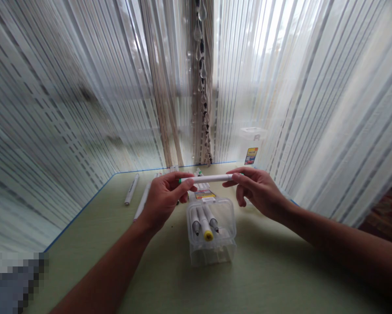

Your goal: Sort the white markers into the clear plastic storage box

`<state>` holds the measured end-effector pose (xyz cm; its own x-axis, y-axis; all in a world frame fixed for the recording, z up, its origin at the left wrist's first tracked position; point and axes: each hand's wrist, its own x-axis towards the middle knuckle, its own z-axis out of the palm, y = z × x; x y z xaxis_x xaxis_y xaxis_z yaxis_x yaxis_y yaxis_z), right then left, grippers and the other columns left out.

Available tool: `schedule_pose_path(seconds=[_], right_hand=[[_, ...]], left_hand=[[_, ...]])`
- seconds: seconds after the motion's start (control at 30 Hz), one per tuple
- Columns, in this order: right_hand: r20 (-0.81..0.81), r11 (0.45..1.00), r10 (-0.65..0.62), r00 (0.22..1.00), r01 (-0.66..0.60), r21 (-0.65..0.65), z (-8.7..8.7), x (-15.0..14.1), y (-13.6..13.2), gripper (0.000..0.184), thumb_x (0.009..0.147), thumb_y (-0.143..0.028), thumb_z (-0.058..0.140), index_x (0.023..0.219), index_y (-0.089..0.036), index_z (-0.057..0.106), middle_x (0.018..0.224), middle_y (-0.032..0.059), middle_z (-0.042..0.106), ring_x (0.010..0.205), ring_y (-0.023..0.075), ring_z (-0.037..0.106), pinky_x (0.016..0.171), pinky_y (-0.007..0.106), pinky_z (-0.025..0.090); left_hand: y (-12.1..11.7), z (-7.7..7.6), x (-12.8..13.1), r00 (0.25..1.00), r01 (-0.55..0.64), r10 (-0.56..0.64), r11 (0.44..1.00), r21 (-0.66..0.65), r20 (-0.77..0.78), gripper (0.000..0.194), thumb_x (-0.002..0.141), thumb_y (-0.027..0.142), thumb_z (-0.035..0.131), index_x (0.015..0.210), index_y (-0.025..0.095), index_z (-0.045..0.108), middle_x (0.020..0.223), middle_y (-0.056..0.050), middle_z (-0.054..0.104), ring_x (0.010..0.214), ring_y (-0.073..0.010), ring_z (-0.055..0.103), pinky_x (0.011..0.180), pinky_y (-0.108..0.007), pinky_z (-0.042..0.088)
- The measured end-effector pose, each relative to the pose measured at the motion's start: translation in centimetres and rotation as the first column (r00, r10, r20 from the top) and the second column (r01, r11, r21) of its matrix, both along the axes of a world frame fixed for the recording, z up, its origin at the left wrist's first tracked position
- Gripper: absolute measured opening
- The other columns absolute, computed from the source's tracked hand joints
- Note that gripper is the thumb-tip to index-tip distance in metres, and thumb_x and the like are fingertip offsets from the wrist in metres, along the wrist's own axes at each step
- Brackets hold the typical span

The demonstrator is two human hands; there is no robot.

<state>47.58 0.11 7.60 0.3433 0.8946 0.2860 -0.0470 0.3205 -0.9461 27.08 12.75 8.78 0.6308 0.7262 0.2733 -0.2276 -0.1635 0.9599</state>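
A white marker with green ends (212,178) is held level between my two hands, above the far part of a clear plastic case. My left hand (165,192) pinches its left end between thumb and fingers. At the other end, my right hand (256,187) pinches it the same way, its lower fingers loosely curled. Below stands the clear plastic case (227,218). Several markers lie inside it, among them one with a yellow end (208,235) and others with grey tips (196,227).
On the pale green table (156,270), a white marker (131,189) lies at the left, with another white marker (142,203) partly behind my left hand. A clear container with a yellow-and-blue label (251,155) stands at the back right. Striped curtains (117,78) hang behind the table.
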Motion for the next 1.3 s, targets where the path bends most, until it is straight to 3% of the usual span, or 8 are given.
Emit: schedule_pose_path(seconds=[0.33, 0.6, 1.13, 1.3], right_hand=[[0.116, 0.999, -0.05, 0.992, 0.049, 0.013, -0.2, -0.2, 0.01, 0.027, 0.075, -0.036, 0.083, 0.084, -0.014, 0.07, 0.067, 0.0041, 0.073, 0.038, 0.0096, 0.057, 0.036, 0.022, 0.045], [0.034, 1.0, -0.003, 0.999, 0.003, 0.001, -0.2, -0.04, 0.03, 0.023, 0.083, -0.035, 0.076, 0.092, -0.015, 0.071, 0.082, 0.0089, 0.078, 0.038, 0.0092, 0.059, 0.035, 0.021, 0.044], [-0.122, 1.0, 0.007, 0.992, -0.008, -0.008, 0.41, -0.39, -0.33, 0.031, 0.086, -0.035, 0.068, 0.105, -0.01, 0.072, 0.09, 0.0146, 0.078, 0.037, 0.0124, 0.06, 0.035, 0.025, 0.047], [-0.118, 1.0, -0.003, 0.993, 0.003, 0.0, 0.38, -0.38, -0.22, 0.029, 0.086, -0.037, 0.069, 0.102, -0.012, 0.072, 0.086, 0.0131, 0.078, 0.036, 0.0126, 0.06, 0.033, 0.024, 0.046]], left_hand=[[-0.36, 0.06, 0.2, 0.999, -0.035, 0.036, 0.999, 0.03, -0.029, 0.036, 0.062, 0.035, 0.088, 0.085, 0.012, 0.073, 0.063, -0.003, 0.07, 0.049, -0.01, 0.055, 0.047, -0.021, 0.041], [-0.1, 0.05, 0.12, 1.0, -0.017, 0.017, 1.0, 0.012, 0.012, 0.031, 0.076, 0.034, 0.079, 0.096, 0.011, 0.074, 0.067, -0.006, 0.072, 0.049, -0.0078, 0.051, 0.048, -0.021, 0.039], [0.26, -0.13, -0.05, 0.995, 0.065, -0.054, 0.989, -0.133, 0.083, 0.036, 0.084, 0.035, 0.068, 0.105, 0.007, 0.072, 0.075, -0.011, 0.074, 0.052, -0.0106, 0.056, 0.051, -0.023, 0.04], [0.31, -0.28, -0.03, 0.998, 0.037, -0.034, 0.998, -0.059, 0.058, 0.033, 0.084, 0.036, 0.069, 0.105, 0.01, 0.073, 0.074, -0.009, 0.074, 0.051, -0.0097, 0.055, 0.051, -0.022, 0.04]])
